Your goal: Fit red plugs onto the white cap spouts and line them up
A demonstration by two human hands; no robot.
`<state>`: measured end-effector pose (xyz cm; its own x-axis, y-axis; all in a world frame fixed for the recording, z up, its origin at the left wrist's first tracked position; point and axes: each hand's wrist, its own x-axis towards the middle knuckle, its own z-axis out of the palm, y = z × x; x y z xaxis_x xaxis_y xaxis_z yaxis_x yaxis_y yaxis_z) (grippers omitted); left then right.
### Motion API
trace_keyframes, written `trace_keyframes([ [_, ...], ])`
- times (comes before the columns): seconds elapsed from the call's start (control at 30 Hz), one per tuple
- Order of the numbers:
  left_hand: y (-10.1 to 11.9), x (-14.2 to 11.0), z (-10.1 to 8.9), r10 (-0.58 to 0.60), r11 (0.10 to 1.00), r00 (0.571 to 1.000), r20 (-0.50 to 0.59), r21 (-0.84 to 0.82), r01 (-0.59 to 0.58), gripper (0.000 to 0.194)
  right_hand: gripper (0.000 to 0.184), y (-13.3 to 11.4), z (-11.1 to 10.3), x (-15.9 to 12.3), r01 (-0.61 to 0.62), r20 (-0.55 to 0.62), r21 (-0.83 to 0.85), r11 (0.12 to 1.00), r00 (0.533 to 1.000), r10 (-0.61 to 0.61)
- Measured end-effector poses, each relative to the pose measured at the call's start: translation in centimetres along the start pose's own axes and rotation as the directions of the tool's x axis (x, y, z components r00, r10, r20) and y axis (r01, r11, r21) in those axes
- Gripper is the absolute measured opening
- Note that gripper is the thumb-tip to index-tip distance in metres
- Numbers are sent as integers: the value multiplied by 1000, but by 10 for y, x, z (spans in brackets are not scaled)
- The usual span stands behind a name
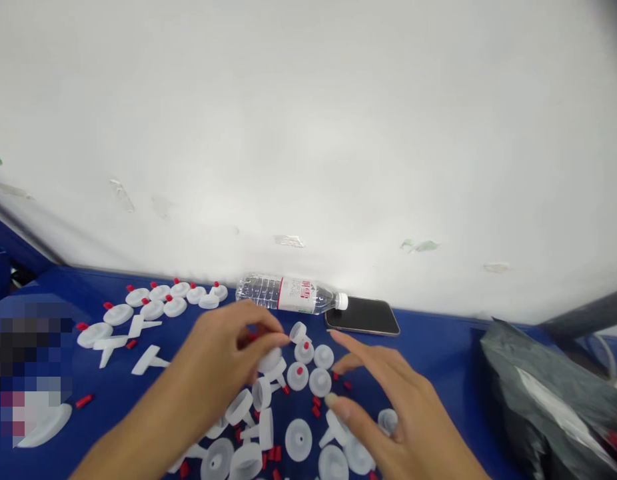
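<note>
The left hand's grip (226, 340) closes thumb against forefinger around a white piece (270, 361), much of it hidden by the fingers; such a light, round part probably calls for only a fingertip pinch. The right hand (388, 390) holds nothing, its thumb and fingers spread at the right side of the middle pile (294, 444), seemingly poised there to reach the small parts easily. At far left, the red-tipped pieces (175, 307) sit together, perhaps to keep them apart from the bare ones. The bottle (296, 295) lies along the foot of the wall (308, 133), its neck end over the left edge of the phone (366, 319), likely out of the hands' way. Counted: one bottle, one phone, one dark bag (533, 393) at right on the tabletop (438, 357), nine red-tipped pieces at far left, and two loose red caps (84, 401) on the left; the pile is too overlapped to count.
</note>
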<state>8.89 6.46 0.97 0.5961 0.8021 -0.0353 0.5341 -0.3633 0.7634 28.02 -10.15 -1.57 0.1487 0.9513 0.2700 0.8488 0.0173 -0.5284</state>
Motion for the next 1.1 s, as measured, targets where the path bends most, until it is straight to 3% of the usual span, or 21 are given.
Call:
trace_keyframes([
  [0.07,23,-6,20,-92,951,976,195,-273,144,27,57,-6,2,-2,-98,51,97,990,994,93],
  [0.13,36,-8,37,-110,881,937,333,-404,247,27,39,-11,5,-1,-161,114,204,966,984,140],
  [0.23,37,-6,47,-110,877,946,303,-419,236,28,17,-11,6,2,-198,139,305,932,977,162],
  [0.4,15,0,38,-95,967,984,152,-219,127,29,27,1,0,3,-185,89,118,976,981,175],
  [0.53,2,-10,50,51,995,977,209,73,-67,23,26,11,-2,-1,-139,165,-63,988,975,148],
  [0.7,4,-26,69,135,956,946,293,213,-202,20,32,17,-4,-3,-50,148,-157,986,986,73],
  [0.8,10,-24,53,145,934,962,231,290,-210,22,23,19,-8,0,-30,90,-147,989,995,44],
  [0.9,7,-9,15,147,909,988,49,386,-155,31,23,19,-12,3,-23,50,-139,990,998,30],
  [1.0,-17,17,-29,173,871,970,-172,487,-69,33,22,19,-13,4,-8,37,-138,990,999,13],
  [1.1,-56,42,-59,166,829,964,-210,559,-21,35,22,19,-11,4,11,13,-121,993,1000,-9],
])
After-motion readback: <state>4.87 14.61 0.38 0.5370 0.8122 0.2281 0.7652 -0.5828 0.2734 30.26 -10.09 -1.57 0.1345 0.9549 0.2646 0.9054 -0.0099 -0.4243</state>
